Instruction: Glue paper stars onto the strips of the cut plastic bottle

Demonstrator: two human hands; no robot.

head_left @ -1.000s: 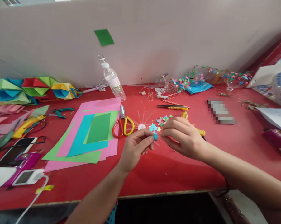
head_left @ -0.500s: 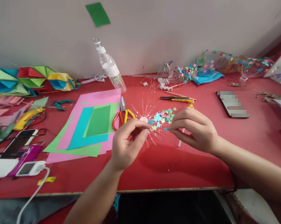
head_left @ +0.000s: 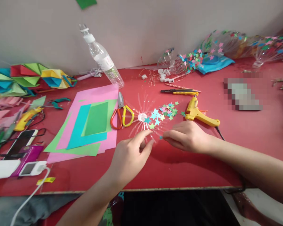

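Blue star [head_left: 161,137], pinched in our right hand [head_left: 188,137], at the near-right edge of the clear plastic burst [head_left: 142,117]; both hands newly drawn toward us, leaving star and plastic close, we judge. Left hand [head_left: 129,157], arched, thumb and finger parted, at the burst's near edge. Glue gun [head_left: 192,110], now uncovered, right of the burst.

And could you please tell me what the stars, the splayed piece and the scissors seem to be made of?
Stars: probably thin, glossy plastic or foil; some catch the light.
Splayed piece: likely clear plastic, since red shows through its shiny strips.
Scissors: grey blades look metal; smooth, coloured handles, perhaps plastic.
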